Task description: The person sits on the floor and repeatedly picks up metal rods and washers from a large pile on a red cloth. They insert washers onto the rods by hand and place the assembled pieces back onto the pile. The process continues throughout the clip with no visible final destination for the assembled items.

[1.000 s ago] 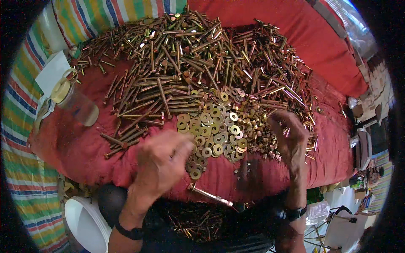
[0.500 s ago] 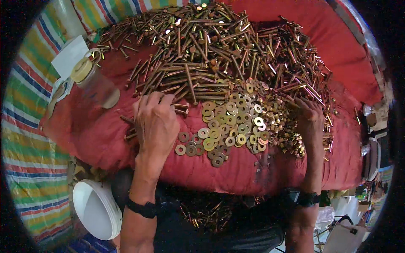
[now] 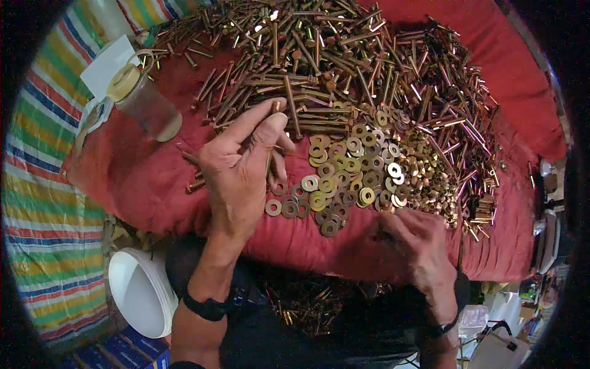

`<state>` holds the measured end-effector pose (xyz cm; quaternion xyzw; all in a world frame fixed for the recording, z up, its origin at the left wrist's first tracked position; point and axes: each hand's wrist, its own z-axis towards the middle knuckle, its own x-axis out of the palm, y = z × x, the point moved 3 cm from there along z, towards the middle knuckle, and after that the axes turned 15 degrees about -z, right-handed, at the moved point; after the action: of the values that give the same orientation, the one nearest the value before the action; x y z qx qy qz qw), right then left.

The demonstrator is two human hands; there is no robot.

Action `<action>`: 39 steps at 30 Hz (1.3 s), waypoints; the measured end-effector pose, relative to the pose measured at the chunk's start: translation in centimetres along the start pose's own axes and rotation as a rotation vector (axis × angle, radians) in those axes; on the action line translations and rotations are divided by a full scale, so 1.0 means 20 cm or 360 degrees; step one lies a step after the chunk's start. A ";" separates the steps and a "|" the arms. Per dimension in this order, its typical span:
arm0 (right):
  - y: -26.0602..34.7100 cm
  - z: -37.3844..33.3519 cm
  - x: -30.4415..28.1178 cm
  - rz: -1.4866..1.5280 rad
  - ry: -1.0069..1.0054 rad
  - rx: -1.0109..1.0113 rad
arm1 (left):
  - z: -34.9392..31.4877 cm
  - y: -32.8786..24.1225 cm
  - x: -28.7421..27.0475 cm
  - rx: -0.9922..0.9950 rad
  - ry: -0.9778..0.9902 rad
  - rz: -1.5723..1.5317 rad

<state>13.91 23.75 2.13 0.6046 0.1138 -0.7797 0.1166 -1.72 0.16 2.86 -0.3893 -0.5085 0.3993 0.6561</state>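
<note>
My left hand point(image 3: 239, 160) is raised over the red cloth, closed on a bolt point(image 3: 278, 106) whose threaded end sticks up between thumb and forefinger. Most of its shank is hidden by my fingers. Below the near edge of a spread of flat washers point(image 3: 335, 178) is my right hand point(image 3: 421, 243), somewhat blurred. Its fingers are curled and pinched together; what they hold, if anything, I cannot make out. Small brass-coloured nuts point(image 3: 427, 178) lie heaped to the right of the washers. Behind them rises a big pile of long bolts point(image 3: 307, 55).
Red cloth point(image 3: 147, 190) covers the padded work surface. At the left stands a clear jug with a cream lid point(image 3: 125, 83), beside striped sheeting point(image 3: 55, 209). A white bucket point(image 3: 138, 292) sits low on the left. More bolts point(image 3: 307, 307) lie below the near edge, by my lap.
My left hand has lifted from the bolts, turned, and now shows a bolt upright. My right hand has left the nut heap, moving nearer and leftward. The view has shifted slightly.
</note>
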 end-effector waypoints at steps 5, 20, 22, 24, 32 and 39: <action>-0.01 0.16 0.08 -0.0090 -0.0200 0.0045 | -0.03 0.00 -0.02 -0.0572 0.0094 -0.0399; 0.19 0.13 0.19 0.0382 -0.0057 0.0217 | -0.11 0.04 0.00 -0.0927 0.0221 -0.0470; 0.16 0.13 0.16 0.0731 0.0083 0.0481 | -0.13 0.05 0.02 -0.0984 0.0294 -0.0409; 0.11 0.12 0.12 0.1031 0.0020 0.0805 | -0.15 0.06 0.04 -0.1041 0.0350 -0.0359; 0.05 0.08 0.05 0.1369 -0.0025 0.1019 | -0.26 0.09 0.16 -0.0433 0.0797 0.0458; 0.13 0.07 0.02 0.0457 -0.0273 0.0362 | -0.34 0.12 0.20 0.0335 0.0968 0.0987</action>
<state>13.26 20.87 1.92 0.5551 -0.0729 -0.8116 0.1669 5.26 4.13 0.83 -0.5542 -0.1083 0.4941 0.6610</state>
